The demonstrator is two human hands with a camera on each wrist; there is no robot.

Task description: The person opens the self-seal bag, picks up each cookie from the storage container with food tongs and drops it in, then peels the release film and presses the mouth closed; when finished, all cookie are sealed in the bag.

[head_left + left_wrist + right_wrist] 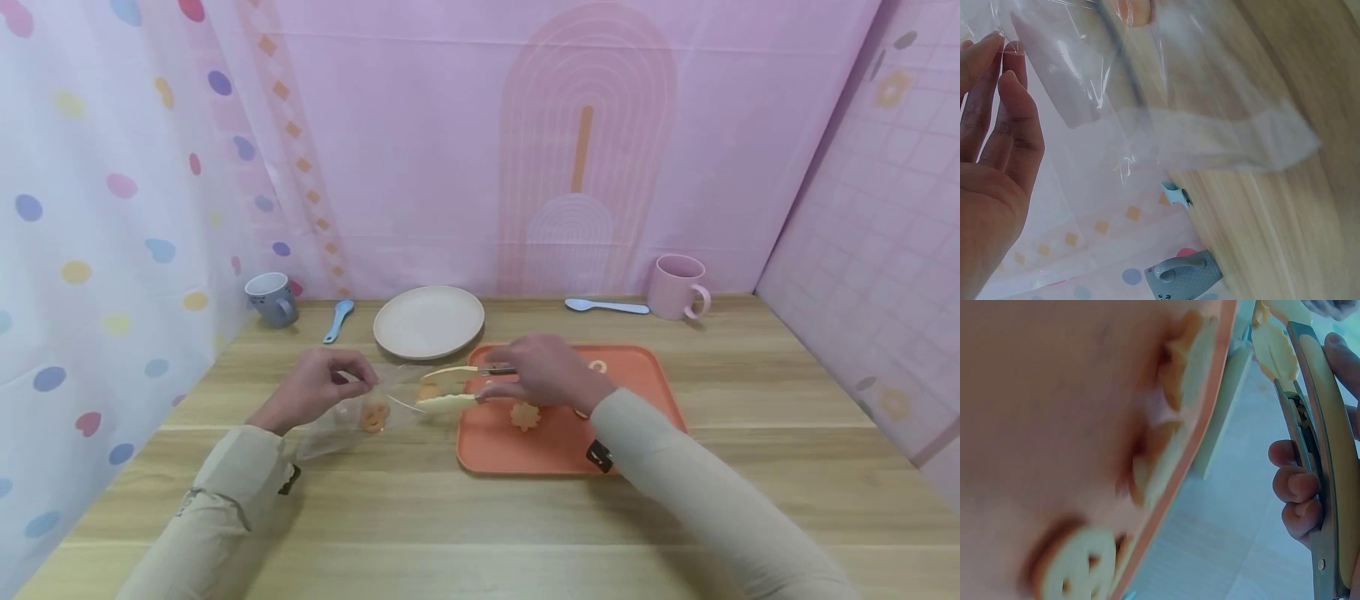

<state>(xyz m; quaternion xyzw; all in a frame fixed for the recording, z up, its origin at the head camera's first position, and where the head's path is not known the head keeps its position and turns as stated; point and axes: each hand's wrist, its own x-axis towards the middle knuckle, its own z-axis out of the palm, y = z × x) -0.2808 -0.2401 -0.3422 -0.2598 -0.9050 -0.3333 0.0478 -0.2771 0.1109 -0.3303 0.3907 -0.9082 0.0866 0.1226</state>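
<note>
The clear bag [341,425] lies between the orange tray [491,461] and the left edge of the counter [420,537], its mouth toward the tray. Its film looks thin, light and slippery; it should fold under any push, so a pinch on the rim seems the best hold. The smiley biscuit [375,415] inside looks light too, with holes that probably make it easy to snap. A browned piece [428,392] shows between the tips of the tongs [450,402], at the bag's mouth and just beyond the tray's left edge. It seems small and brittle or crumbly, best taken lightly by its flat sides. The flower biscuit [525,416], on the tray's left half, has lobes that could chip, so its thick middle appears the safer place to hold.

The left hand [322,387] reaches in from the counter's near left corner; its grip is narrow, thumb and fingertips pinching the bag near its mouth, the wrist raised above the wood. The right hand [551,371] comes from the near right, over the tray, its grip wrapped round the tongs' handles, fingers curled beneath. The tongs point left, roughly along the near edge; how firmly their tips press the piece, I cannot tell.
</note>
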